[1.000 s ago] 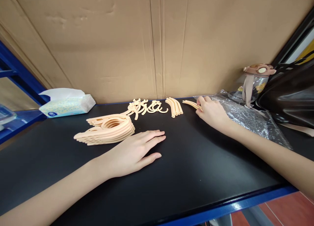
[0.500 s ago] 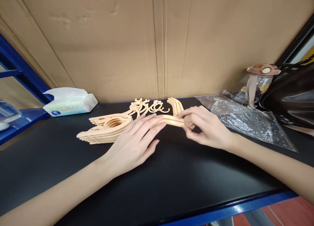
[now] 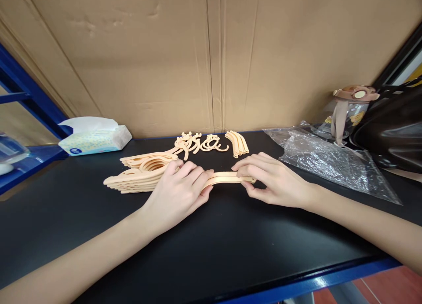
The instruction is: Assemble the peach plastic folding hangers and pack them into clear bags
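A curved beige plastic hanger piece [image 3: 226,177] spans the gap between my hands, just above or on the black tabletop. My left hand [image 3: 183,187] has its fingers curled round the left end, which they hide. At the right end, my right hand [image 3: 268,178] pinches the piece between thumb and fingers. Left of my left hand lies a stack of beige hanger parts [image 3: 135,178], partly covered by that hand. Behind my hands are a heap of beige hooks [image 3: 187,142] and a small bundle of curved beige strips [image 3: 236,143].
A tissue pack [image 3: 94,137] sits at the back left. Clear plastic wrapping [image 3: 332,161] spreads over the right side, near a strapped drinking bottle [image 3: 352,112] and a shiny black bag [image 3: 392,128]. Cardboard [image 3: 148,62] stands along the back edge.
My left fingers, stretched out flat before, have curled round the left end of the curved piece. The piece and my right hand have come slightly nearer to me.
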Demonstrator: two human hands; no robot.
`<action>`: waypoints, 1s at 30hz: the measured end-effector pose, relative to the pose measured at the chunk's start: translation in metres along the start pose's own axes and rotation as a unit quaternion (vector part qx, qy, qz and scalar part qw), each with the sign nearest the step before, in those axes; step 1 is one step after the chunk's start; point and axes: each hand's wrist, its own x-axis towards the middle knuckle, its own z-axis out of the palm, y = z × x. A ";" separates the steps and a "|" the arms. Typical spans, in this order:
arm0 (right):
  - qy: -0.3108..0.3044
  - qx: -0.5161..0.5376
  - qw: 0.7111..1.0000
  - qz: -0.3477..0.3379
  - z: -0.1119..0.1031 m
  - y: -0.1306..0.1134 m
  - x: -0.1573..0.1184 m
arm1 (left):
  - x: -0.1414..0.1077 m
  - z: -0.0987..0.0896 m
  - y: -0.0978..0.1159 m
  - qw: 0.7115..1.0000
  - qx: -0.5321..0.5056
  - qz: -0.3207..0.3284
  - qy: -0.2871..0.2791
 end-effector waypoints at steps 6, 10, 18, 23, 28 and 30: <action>-0.073 0.032 0.996 0.038 0.004 0.004 0.000 | -0.002 0.003 0.000 0.999 -0.014 0.012 -0.034; -0.092 0.046 0.993 0.053 0.006 0.004 0.000 | -0.002 0.004 -0.001 0.999 -0.031 0.015 -0.041; -0.114 0.067 0.989 0.069 0.007 0.007 0.001 | -0.001 0.005 -0.003 0.996 -0.071 0.005 -0.056; -0.111 0.072 0.989 0.074 0.008 0.007 0.002 | -0.001 0.003 -0.003 0.993 -0.095 -0.005 -0.077; -0.112 0.069 0.988 0.080 0.008 0.009 0.002 | -0.003 0.005 -0.004 0.991 -0.111 -0.014 -0.068; -0.110 0.069 0.988 0.083 0.008 0.010 0.001 | -0.003 0.005 -0.004 0.992 -0.111 -0.013 -0.065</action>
